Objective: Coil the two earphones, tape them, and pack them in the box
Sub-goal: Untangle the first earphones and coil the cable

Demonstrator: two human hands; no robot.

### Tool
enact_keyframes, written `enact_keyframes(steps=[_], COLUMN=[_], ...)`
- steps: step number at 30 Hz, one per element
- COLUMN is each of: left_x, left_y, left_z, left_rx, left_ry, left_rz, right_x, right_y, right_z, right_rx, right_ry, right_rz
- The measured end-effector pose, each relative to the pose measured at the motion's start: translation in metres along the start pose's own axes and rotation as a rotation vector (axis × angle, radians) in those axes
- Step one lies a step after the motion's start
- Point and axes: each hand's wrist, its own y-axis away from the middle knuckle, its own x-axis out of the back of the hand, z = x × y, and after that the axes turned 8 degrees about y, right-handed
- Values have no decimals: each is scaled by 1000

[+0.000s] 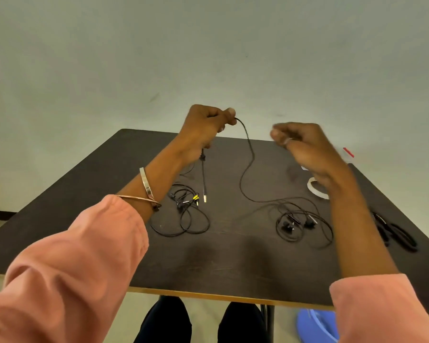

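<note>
Head view, centre of frame: the left hand (206, 125) is raised above the table (233, 263), fingers curled round a black earphone cable (248, 169), thumb pressing it near the top.
Cable run: from the left hand's fist one short end hangs down to a plug (205, 199) just above the table; the longer run drops in a curve toward the lower right, so its weight keeps it straight for winding, by my judgement.
Right hand (305, 147): blurred, right of centre, fingers loosely curled; apart from the cable, and whether it pinches anything I cannot tell.
Earphone in work: its loose tangle with the earbuds (297, 224) lies on the table at centre right, uncoiled.
Second earphone (183, 211): a loose heap at centre left, below the left wrist, untouched.
Tape roll (317, 189): white, on the table partly behind the right wrist, within reach for the binding step.
Far right edge: another dark cable bundle (394, 233), blurred.
Box: not identified with certainty.
Progress: early; coiling barely begun.
</note>
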Motion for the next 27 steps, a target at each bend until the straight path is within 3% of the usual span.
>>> enact_keyframes(steps=[4, 10, 14, 20, 24, 27], left_x=[-19, -17, -15, 1, -2, -7], left_y=[8, 13, 20, 24, 31, 32], left_z=[2, -5, -11, -28, -38, -48], left_rx=[113, 152, 199, 341, 449, 526], left_ry=[140, 147, 95, 136, 249, 461], left_rz=[-24, -110, -248, -339, -357, -312], right_x=[-33, -31, -19, 6, -7, -22], right_y=[-1, 0, -1, -6, -10, -17], right_z=[-13, -3, 6, 31, 47, 58], right_rx=[151, 116, 92, -97, -121, -80], right_ry=[-94, -330, -267, -285, -238, 54], right_rz=[-106, -41, 33, 300, 311, 270])
